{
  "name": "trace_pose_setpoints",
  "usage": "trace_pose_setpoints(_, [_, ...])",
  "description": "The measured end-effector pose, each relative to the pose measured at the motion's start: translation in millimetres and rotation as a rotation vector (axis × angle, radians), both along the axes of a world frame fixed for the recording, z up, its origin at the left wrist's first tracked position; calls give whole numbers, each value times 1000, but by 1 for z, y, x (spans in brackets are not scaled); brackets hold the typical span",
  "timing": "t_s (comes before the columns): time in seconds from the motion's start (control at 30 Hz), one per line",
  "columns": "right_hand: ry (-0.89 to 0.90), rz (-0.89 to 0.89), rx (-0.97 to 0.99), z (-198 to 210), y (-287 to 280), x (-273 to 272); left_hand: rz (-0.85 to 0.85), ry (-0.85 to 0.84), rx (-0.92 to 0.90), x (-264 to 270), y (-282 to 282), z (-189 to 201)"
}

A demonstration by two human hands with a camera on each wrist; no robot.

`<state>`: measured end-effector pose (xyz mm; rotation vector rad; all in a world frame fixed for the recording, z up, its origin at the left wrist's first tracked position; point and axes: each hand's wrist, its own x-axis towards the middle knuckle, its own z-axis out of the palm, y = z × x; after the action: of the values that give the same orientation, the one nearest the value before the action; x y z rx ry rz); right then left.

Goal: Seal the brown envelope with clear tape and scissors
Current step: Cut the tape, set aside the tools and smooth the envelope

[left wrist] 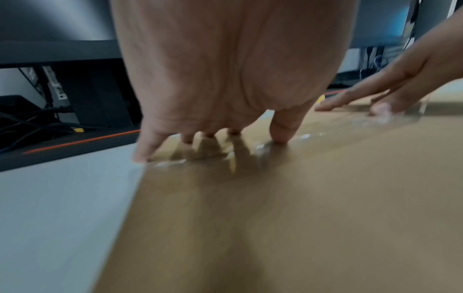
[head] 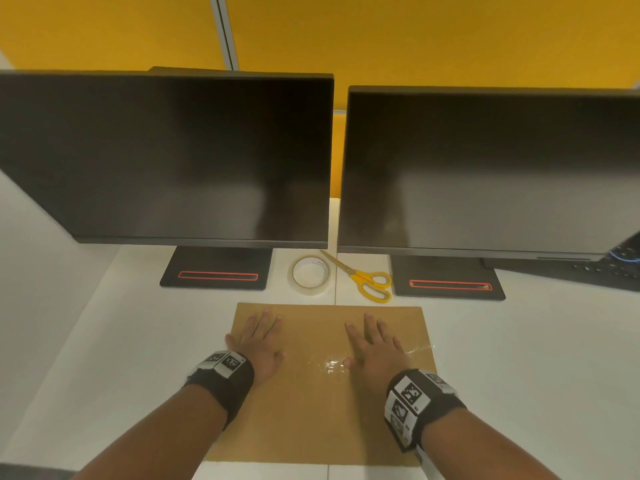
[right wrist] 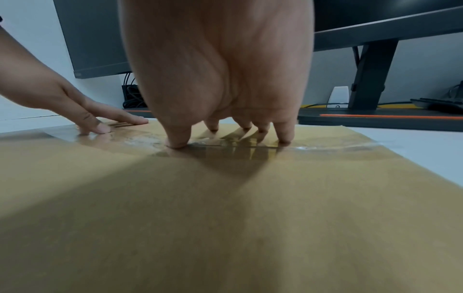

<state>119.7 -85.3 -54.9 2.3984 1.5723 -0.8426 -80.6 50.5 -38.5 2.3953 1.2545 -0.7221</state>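
Both hands flat on the brown envelope (head: 322,403) lying on the tabletop (head: 519,358): left hand (head: 258,344) and right hand (head: 375,351), fingers straight, pressing a clear tape strip (right wrist: 325,148). Tape roll (head: 310,274) and scissors (head: 363,277) sit just behind.

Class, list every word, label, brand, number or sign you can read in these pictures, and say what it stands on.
No readable text.
Left wristband: black-and-white square code markers, no words.
Right wristband: the same kind of markers, no words.
Tape roll: faint print inside the core, too small to read.
Monitors: blank screens; logo in the right wrist view too blurred.
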Motion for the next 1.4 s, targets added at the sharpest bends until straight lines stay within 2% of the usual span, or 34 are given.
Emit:
trace_pose_setpoints(0.2, [-2, -70, 30, -1, -6, 6, 185, -47, -56, 23, -12, 3])
trace_pose_setpoints(0.4, [6, -317, 67, -2, -26, 37, 212, -73, -29, 23, -13, 0])
trace_pose_setpoints(0.57, [51, -379, 45, -4, -40, 68, 220, -99, -15, 24, -13, -3])
trace_pose_setpoints(0.83, [68, -348, 57, 14, -43, 75, 231, -89, -21, 24, -11, -7])
trace_pose_setpoints(1.0, [-205, -252, 261, 18, -43, 57, 212, -44, 29, 31, -17, -3])
trace_pose_setpoints(1.1, [-157, -202, 237, 18, -37, 44, 160, -48, 9, 38, -27, -4])
trace_pose_setpoints(1.4, [-108, -232, 85, 22, -32, 34, 143, -59, -9, 40, -33, -6])
